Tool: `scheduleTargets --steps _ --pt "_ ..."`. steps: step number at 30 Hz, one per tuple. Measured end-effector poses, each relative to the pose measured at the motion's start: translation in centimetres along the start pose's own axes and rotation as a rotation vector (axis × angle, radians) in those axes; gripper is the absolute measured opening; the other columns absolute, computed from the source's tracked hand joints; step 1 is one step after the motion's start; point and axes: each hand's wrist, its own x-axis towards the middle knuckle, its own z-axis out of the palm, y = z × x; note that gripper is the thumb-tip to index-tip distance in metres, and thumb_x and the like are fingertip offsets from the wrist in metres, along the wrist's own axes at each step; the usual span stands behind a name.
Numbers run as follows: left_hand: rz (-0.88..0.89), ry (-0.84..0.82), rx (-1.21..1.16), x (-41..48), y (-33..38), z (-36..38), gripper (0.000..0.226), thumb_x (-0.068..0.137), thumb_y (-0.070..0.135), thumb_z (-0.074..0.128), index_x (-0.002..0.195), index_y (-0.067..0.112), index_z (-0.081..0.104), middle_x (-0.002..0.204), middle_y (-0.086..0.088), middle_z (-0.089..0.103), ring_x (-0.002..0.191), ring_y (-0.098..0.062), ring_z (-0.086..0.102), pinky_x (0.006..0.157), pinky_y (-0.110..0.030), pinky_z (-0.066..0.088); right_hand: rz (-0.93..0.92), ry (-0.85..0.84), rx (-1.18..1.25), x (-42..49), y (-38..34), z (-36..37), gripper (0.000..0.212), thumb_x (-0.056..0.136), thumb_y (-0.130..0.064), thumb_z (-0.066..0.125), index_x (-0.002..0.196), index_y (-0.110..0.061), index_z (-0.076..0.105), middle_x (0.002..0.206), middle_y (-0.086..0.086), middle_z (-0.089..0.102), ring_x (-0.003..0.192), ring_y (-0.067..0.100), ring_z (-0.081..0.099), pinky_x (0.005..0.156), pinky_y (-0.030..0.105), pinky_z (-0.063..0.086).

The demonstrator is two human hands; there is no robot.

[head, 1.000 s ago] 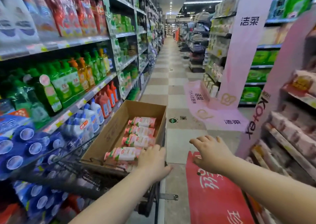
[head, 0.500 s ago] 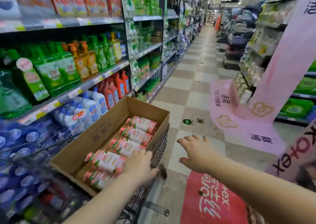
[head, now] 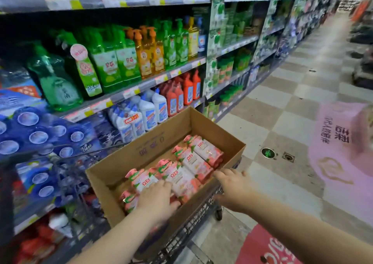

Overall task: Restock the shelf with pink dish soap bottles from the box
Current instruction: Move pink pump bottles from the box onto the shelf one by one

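Lower middle, the left hand is lying on the nearest pink bottles; blur is hiding its grip. The right hand, open, is now touching the cardboard box rim, having hovered apart before. The bottles are lying in a row inside the box, in the cart. The shelf is standing upper left.

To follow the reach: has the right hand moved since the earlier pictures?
Yes. The right hand moved left, from over the floor to the right edge of the box, beside the pink bottles.
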Motion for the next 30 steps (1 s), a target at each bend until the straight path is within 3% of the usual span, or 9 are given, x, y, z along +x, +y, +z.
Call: scheduleTargets --steps 10,13,21,26,30 --pt "-0.124 -0.086 -0.130 10.4 -4.2 1.3 0.058 0.083 0.049 0.050 0.134 0.021 0.041 0.136 -0.003 0.047 0.124 -0.024 0.047 0.092 -0.036 0.043 0.004 -0.164 -0.037 13.7 2.6 -1.9 0.066 0.084 -0.049 0.051 0.144 -0.030 0.030 0.148 0.001 0.038 0.138 0.025 0.033 0.112 0.045 0.027" --pt "-0.187 -0.134 -0.183 11.5 -4.6 2.6 0.064 0.084 0.049 0.050 0.140 0.022 0.034 0.143 -0.005 0.041 0.127 -0.026 0.045 0.095 -0.038 0.042 -0.049 -0.244 -0.051 17.3 1.8 -0.7 0.062 0.088 -0.049 0.050 0.143 -0.029 0.030 0.147 0.002 0.040 0.136 0.027 0.035 0.110 0.044 0.029" --pt "-0.422 -0.159 -0.401 13.1 -5.3 7.4 0.058 0.084 0.048 0.053 0.133 0.021 0.042 0.134 -0.003 0.047 0.122 -0.024 0.046 0.094 -0.035 0.042 -0.214 -0.451 -0.005 25.8 -0.7 4.0 0.067 0.090 -0.041 0.054 0.147 -0.020 0.026 0.147 0.006 0.037 0.131 0.029 0.042 0.104 0.042 0.040" --pt "-0.620 -0.158 -0.624 14.3 -3.4 9.5 0.058 0.082 0.048 0.056 0.133 0.024 0.041 0.132 -0.001 0.047 0.119 -0.021 0.048 0.091 -0.034 0.043 -0.255 -0.570 0.102 29.9 -1.8 7.5 0.076 0.089 -0.041 0.058 0.149 -0.012 0.021 0.148 0.013 0.036 0.132 0.031 0.041 0.102 0.034 0.038" --pt "-0.776 -0.122 -1.018 15.8 -1.4 11.1 0.053 0.077 0.044 0.069 0.122 0.022 0.052 0.120 0.002 0.058 0.106 -0.016 0.059 0.087 -0.030 0.048 -0.198 -0.645 0.254 31.5 -2.0 10.8 0.084 0.082 -0.047 0.067 0.148 -0.015 0.025 0.139 0.009 0.047 0.123 0.029 0.050 0.098 0.035 0.043"
